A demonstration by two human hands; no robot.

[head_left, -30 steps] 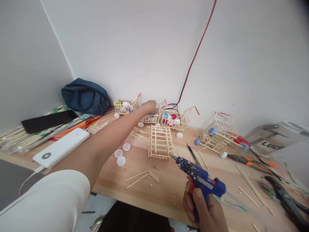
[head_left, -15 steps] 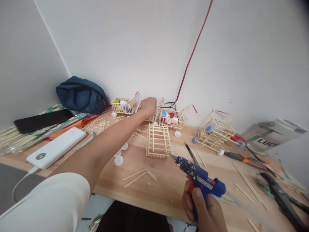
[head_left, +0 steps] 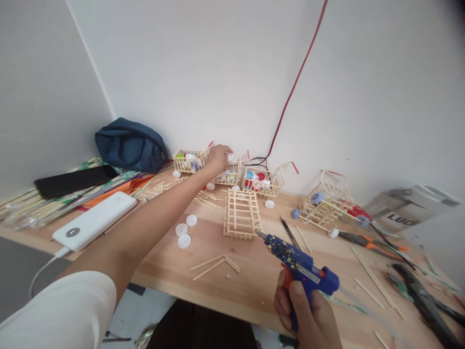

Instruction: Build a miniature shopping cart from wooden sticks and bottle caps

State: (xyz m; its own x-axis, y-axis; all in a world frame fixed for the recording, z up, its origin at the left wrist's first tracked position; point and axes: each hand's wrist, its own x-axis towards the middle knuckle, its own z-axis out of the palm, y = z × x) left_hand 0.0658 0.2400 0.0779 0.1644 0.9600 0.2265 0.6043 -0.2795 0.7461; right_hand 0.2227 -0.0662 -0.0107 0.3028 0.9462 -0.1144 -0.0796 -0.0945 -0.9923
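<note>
My left hand (head_left: 218, 157) reaches far across the wooden table (head_left: 254, 286) to the back wall, its fingers pinched on a small white cap just above a little stick cart (head_left: 227, 177). My right hand (head_left: 308, 315) grips a blue hot glue gun (head_left: 301, 266) near the table's front edge, nozzle pointing left toward a flat stick frame (head_left: 241, 213). Two more stick carts filled with coloured caps stand at the back, one (head_left: 189, 161) to the left of my hand and one (head_left: 263, 182) to the right.
Three white caps (head_left: 184, 230) and loose sticks (head_left: 214, 265) lie mid-table. A blue pouch (head_left: 131, 145), black phone (head_left: 74, 179) and white power bank (head_left: 95, 220) sit left. Another stick cart (head_left: 327, 201), pliers (head_left: 370, 240), and a grey box (head_left: 410, 208) are right. A red cable (head_left: 290, 97) runs up the wall.
My left hand has lifted slightly from the middle cart and now pinches a white cap. The right hand with the glue gun has stayed put.
</note>
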